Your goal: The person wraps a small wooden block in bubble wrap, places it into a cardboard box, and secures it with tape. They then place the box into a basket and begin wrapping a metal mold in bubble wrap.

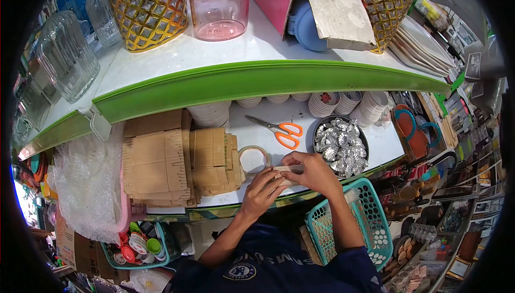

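Observation:
At the front edge of the lower shelf, my left hand (262,190) and my right hand (312,174) meet around a small pale brown piece (288,174), which looks like folded cardboard. Fingers of both hands are closed on it and cover much of it. Just behind my left hand lies a roll of tape (254,149) on its side. Scissors with orange handles (288,135) rest beyond my hands, blades pointing to the left. Right of them stands a dark round pan of silver fluted tins (340,145). Stacks of flattened cardboard (156,161) lie to the left.
A green-edged upper shelf (268,76) overhangs the work surface, carrying gold baskets (147,11) and glass jars (67,54). White cup stacks (324,103) line the back. Below are a teal basket (387,258) and a crate of kitchenware (161,261). Bubble wrap (88,180) sits far left.

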{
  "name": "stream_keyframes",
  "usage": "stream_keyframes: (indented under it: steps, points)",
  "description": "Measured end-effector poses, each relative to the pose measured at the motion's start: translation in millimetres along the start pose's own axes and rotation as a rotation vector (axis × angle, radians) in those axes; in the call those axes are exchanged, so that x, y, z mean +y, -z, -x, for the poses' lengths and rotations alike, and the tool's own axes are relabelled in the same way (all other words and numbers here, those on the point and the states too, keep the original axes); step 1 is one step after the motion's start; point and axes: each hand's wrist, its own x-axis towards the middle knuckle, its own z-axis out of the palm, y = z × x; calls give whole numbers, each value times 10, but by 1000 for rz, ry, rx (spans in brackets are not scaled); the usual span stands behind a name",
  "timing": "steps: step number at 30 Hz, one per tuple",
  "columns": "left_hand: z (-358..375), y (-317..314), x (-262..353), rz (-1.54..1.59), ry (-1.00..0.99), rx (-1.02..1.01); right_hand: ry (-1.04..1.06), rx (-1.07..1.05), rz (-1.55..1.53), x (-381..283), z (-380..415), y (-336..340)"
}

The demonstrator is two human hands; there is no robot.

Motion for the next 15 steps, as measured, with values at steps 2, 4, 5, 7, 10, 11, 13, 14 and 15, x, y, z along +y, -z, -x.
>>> stream_keyframes:
  steps: [2, 4, 5, 7, 10, 11, 13, 14, 15]
  points:
    - [-1, 2, 6, -2, 2, 0, 19, 2, -28, 13, -5, -3]
    - [-7, 7, 13, -4, 4, -1, 3, 7, -64, 25, -15, -20]
    - [-14, 11, 18, -10, 6, 0, 3, 7, -64, 13, -18, -20]
    - [-22, 17, 23, -16, 7, -1, -52, -9, -52, -21, -25, -13]
    - [-18, 21, 23, 4, 26, -5, -20, 17, -63, -7, -25, -35]
    - [-15, 19, 19, 2, 28, -6, -21, 18, -63, -7, -27, -45]
    - [-10, 18, 18, 1, 31, -8, -72, 50, -70, -11, -28, -71]
    - [-12, 15, 20, -10, 20, -11, -73, 51, -70, 6, -29, -89]
    - [-14, 14, 22, -22, 10, -12, -65, 64, -86, 34, -34, -114]
